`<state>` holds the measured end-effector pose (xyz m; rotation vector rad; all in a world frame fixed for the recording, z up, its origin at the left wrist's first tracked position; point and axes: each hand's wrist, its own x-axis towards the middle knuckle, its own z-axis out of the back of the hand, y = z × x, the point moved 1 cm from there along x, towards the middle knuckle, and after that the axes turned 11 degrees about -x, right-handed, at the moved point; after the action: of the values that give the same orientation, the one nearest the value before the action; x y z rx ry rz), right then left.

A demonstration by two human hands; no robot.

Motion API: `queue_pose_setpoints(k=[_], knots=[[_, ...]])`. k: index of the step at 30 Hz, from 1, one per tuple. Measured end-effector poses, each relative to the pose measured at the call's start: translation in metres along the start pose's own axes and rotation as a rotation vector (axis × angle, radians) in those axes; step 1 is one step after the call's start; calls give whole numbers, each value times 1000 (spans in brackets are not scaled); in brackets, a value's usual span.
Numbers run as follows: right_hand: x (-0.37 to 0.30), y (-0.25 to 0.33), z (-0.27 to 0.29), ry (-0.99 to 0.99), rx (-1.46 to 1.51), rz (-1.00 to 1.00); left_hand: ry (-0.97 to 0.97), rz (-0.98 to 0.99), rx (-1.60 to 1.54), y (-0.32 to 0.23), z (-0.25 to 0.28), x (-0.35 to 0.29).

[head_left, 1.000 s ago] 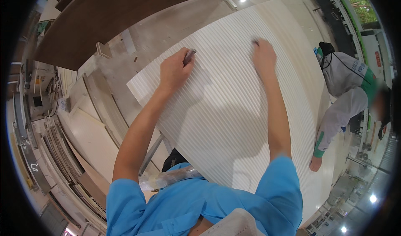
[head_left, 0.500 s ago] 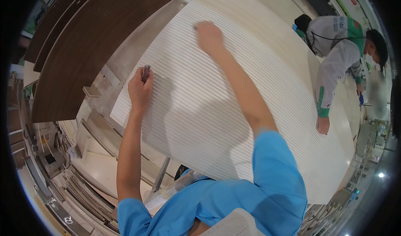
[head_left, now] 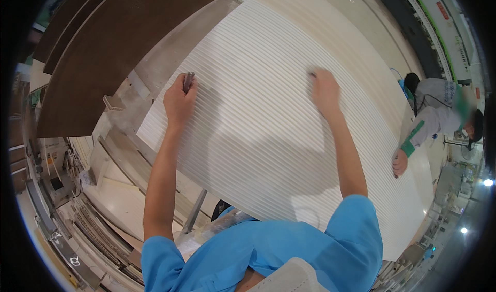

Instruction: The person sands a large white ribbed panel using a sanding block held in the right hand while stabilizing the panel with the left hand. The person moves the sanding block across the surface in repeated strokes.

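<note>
A wide white panel (head_left: 258, 137) with fine parallel ridges lies in front of me. My left hand (head_left: 179, 100) is above its left edge, closed round a short, dark grey metallic piece (head_left: 188, 81) whose end sticks up past the thumb; its kind I cannot tell. Over the panel's right half, my right hand (head_left: 326, 94) is closed and somewhat blurred. A small dark bit shows at its fingertips, too unclear to name. Whether that hand touches the ridges I cannot tell.
Large dark brown boards (head_left: 103, 64) stand at the left, with a small box-like offcut (head_left: 114, 103) beside them. Long strips (head_left: 124, 157) lie lower left. A co-worker in a grey and green top (head_left: 434, 111) leans over the panel's right side, a hand (head_left: 399, 164) on it.
My right hand has swept right and nearer across the panel. My left hand stays near the left edge, still holding the grey piece. The co-worker has bent lower.
</note>
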<state>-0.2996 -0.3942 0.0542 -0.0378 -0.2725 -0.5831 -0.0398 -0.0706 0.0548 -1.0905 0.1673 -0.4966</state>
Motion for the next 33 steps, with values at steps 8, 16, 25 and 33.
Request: queue_pose_setpoints(k=[8,16,25,33], knots=[[108,97,-48,-63,100,92,37,2,-38,-8,7,-4],[-58,-46,34,-49,41,-106,16,6,-5,-4,1,1],[-17,-20,9,-85,-19,-66,23,-1,-31,-6,1,1],[48,30,-15,-96,-75,51,18,1,28,-4,1,2]])
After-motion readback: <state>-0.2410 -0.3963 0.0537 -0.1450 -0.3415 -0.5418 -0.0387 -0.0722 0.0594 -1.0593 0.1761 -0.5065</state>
